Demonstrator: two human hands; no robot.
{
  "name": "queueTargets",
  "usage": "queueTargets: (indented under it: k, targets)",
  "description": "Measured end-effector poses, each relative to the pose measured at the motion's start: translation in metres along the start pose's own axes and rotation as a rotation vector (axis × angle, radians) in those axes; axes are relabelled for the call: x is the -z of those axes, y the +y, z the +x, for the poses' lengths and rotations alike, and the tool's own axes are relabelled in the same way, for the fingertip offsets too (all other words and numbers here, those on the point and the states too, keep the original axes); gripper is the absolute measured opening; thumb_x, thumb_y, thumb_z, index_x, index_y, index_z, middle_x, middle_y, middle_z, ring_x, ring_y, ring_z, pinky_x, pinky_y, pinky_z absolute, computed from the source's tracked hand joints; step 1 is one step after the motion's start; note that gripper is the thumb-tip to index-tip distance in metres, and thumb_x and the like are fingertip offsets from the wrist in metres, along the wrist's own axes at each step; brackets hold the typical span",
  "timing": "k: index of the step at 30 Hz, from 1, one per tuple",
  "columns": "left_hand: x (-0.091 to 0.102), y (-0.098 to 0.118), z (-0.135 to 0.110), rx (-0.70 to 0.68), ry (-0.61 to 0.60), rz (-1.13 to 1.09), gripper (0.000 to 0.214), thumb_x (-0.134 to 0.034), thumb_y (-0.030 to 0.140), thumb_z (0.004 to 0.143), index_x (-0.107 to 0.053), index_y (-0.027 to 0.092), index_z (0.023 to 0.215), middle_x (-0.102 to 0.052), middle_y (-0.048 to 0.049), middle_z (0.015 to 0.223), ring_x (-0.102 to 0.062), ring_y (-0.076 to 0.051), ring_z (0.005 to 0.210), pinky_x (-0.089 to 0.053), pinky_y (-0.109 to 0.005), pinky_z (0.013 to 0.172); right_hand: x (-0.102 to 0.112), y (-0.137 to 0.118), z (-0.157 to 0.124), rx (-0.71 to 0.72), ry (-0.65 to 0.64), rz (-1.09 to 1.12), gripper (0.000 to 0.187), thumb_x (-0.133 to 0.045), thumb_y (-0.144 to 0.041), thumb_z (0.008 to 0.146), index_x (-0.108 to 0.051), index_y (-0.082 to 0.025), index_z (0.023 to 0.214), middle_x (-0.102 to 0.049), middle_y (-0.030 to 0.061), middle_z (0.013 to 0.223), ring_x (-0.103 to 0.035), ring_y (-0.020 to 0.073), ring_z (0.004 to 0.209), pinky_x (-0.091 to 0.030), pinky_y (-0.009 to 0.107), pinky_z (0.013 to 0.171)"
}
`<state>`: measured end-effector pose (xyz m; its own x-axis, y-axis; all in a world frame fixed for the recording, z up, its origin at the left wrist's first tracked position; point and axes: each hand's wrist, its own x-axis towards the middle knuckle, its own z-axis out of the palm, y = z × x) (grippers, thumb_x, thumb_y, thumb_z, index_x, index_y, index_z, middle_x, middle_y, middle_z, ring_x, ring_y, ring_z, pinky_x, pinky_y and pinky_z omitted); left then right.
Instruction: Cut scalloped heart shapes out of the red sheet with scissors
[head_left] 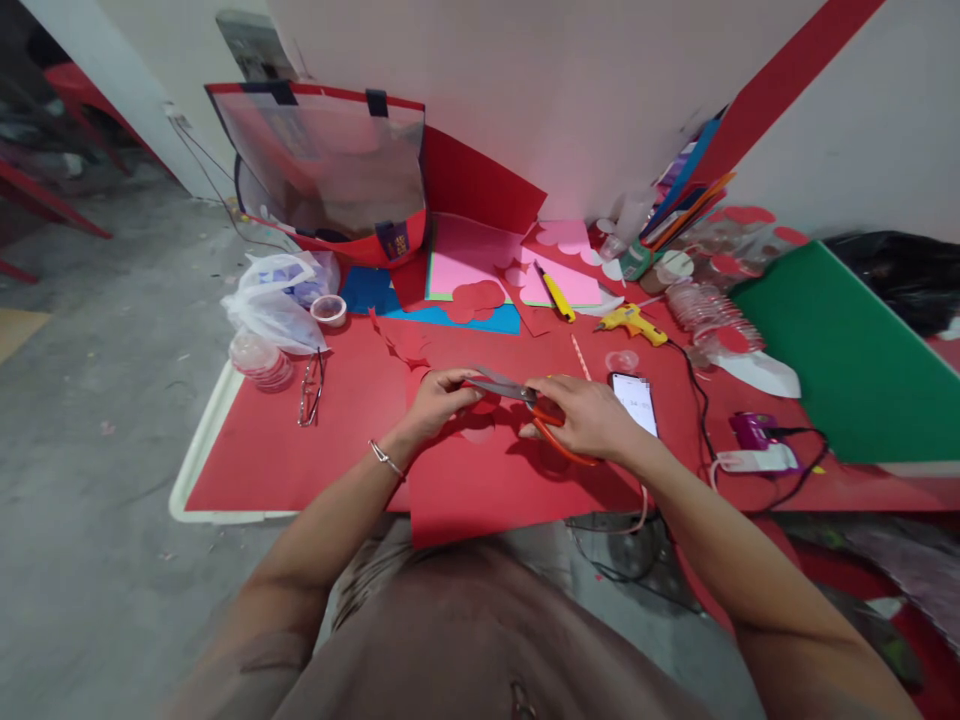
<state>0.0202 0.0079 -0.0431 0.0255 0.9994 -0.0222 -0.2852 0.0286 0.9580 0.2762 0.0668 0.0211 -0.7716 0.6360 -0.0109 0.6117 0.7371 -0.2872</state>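
Note:
My right hand (585,415) is closed around the orange handles of a pair of scissors (517,392), whose metal blades point left. My left hand (439,398) pinches the edge of a large red paper sheet (487,480) right at the blade tips. The sheet lies over the table's near edge and onto my lap. A silver bracelet (384,458) sits on my left wrist. A faint round cut shape shows in the paper between my hands.
A phone (634,400) lies right of my right hand. A yellow glue gun (634,322), yellow cutter (556,296), pink and blue sheets (465,260), glasses (309,388), plastic bag (277,300), a red-trimmed tote bag (330,170), a green board (840,360) and a power strip (757,450) crowd the table.

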Motion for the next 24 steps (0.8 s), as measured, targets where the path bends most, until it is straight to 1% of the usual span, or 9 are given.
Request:
queueTargets:
  k: [7,9,11,13,17,24]
  targets:
    - [0.0011,-0.0005,0.0002,0.008,0.006,0.035,0.018,-0.077,0.027,0.081,-0.083,0.017,0.093,-0.065,-0.0003,0.073,-0.046,-0.008,0.055,-0.035,-0.024,0.053,-0.0029,-0.0009,-0.0013,0.001,-0.014,0.066,0.062,-0.071,-0.067,0.092,-0.066,-0.024,0.137,-0.078,0.0157,0.128,-0.076,0.0361,0.109,-0.056,0.042,0.086]
    - [0.0020,-0.0002,0.0004,0.006,-0.006,0.050,0.020,-0.077,0.029,0.082,-0.084,0.017,0.095,-0.067,-0.0014,0.077,-0.046,-0.008,0.055,-0.036,-0.024,0.053,-0.0031,-0.0016,-0.0017,-0.001,-0.015,0.071,0.061,-0.071,-0.067,0.093,-0.067,-0.024,0.135,-0.078,0.0154,0.128,-0.076,0.0362,0.109,-0.056,0.042,0.085]
    - [0.0027,-0.0001,0.0005,0.000,-0.028,0.061,0.022,-0.076,0.029,0.083,-0.084,0.017,0.099,-0.071,-0.0036,0.086,-0.046,-0.008,0.056,-0.036,-0.025,0.054,-0.0035,-0.0021,-0.0021,-0.005,-0.022,0.085,0.060,-0.071,-0.066,0.093,-0.067,-0.024,0.135,-0.078,0.0146,0.127,-0.077,0.0358,0.108,-0.056,0.041,0.084]
    - [0.0031,-0.0004,0.0006,-0.006,-0.027,0.066,0.022,-0.076,0.031,0.082,-0.085,0.017,0.098,-0.073,-0.0048,0.090,-0.047,-0.008,0.057,-0.037,-0.025,0.054,-0.0044,-0.0024,-0.0025,-0.009,-0.026,0.103,0.059,-0.071,-0.066,0.093,-0.067,-0.024,0.135,-0.079,0.0138,0.126,-0.077,0.0348,0.106,-0.056,0.040,0.083]
    - [0.0038,-0.0018,0.0009,-0.007,0.004,0.058,0.020,-0.079,0.033,0.079,-0.083,0.016,0.088,-0.070,-0.0040,0.085,-0.048,-0.008,0.057,-0.039,-0.024,0.053,-0.0071,-0.0023,-0.0036,-0.008,-0.011,0.128,0.056,-0.072,-0.064,0.093,-0.067,-0.025,0.133,-0.079,0.0134,0.126,-0.077,0.0339,0.104,-0.056,0.039,0.083]
    - [0.0056,0.0000,0.0006,-0.013,-0.028,0.085,0.022,-0.079,0.035,0.081,-0.083,0.015,0.089,-0.070,-0.0056,0.088,-0.050,-0.009,0.061,-0.040,-0.024,0.054,-0.0097,-0.0028,-0.0056,-0.009,-0.007,0.155,0.054,-0.072,-0.063,0.093,-0.068,-0.025,0.131,-0.080,0.0126,0.121,-0.077,0.0333,0.102,-0.055,0.039,0.081]
